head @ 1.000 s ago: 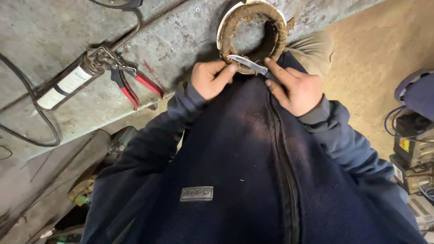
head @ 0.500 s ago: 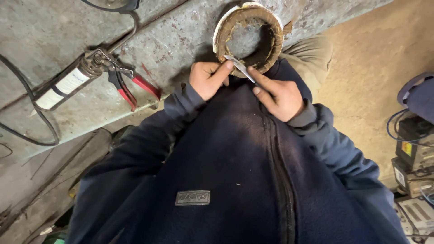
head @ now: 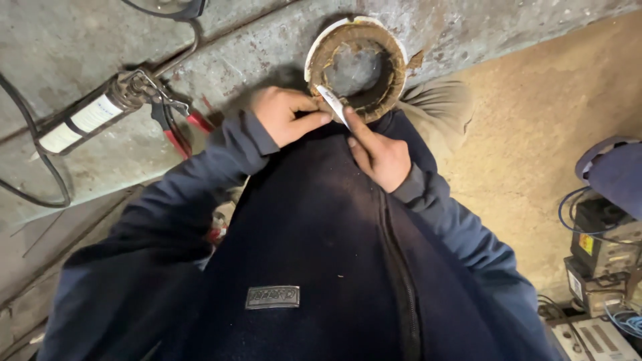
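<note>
Your right hand (head: 380, 155) pinches a thin white blade (head: 332, 105), left hand (head: 286, 115) curled, steadying its tip. It looks light, stiff, sharp: hold it low, w/ fingers off the edge. The crusty ring (head: 357, 65) seems brittle.

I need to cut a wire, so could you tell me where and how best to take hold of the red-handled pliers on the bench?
Grip the red-handled pliers by the two red handles, probably coming from the near side, by the left hand. The handles splay toward the person and lie bare, while the jaw end sits tucked under the sealant gun.
</note>
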